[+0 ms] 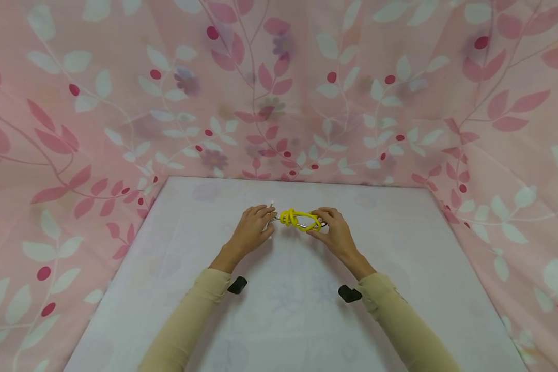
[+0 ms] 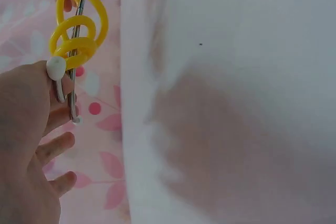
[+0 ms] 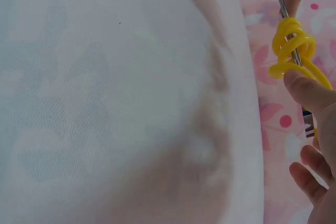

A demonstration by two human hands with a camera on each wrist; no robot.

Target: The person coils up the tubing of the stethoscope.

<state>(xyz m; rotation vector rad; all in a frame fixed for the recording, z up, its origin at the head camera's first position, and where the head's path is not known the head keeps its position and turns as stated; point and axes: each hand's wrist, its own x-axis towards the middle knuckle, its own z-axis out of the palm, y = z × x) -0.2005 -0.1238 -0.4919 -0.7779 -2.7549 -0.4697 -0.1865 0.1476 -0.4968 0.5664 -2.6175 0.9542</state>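
A thin metal fork [image 2: 72, 87] with white ball tips is wound with shiny yellow tubing [image 1: 288, 217]. It is held between both hands above the far part of the table. My left hand [image 1: 252, 228] pinches the fork's white-tipped end, and its lower fingers are spread in the left wrist view. One white ball [image 2: 56, 68] shows by the base of that thumb. My right hand [image 1: 337, 233] pinches the other end, its thumb [image 3: 302, 87] over the tubing's long loop. Below that thumb a dark and silvery end piece [image 3: 308, 121] sticks out, partly hidden by the hand.
The white-covered table [image 1: 288, 310] reaches back to a pink floral cloth [image 1: 279, 103], which also hangs at both sides. A dark wrist device [image 1: 237, 285] sits by the left cuff and another dark device [image 1: 350, 293] by the right cuff.
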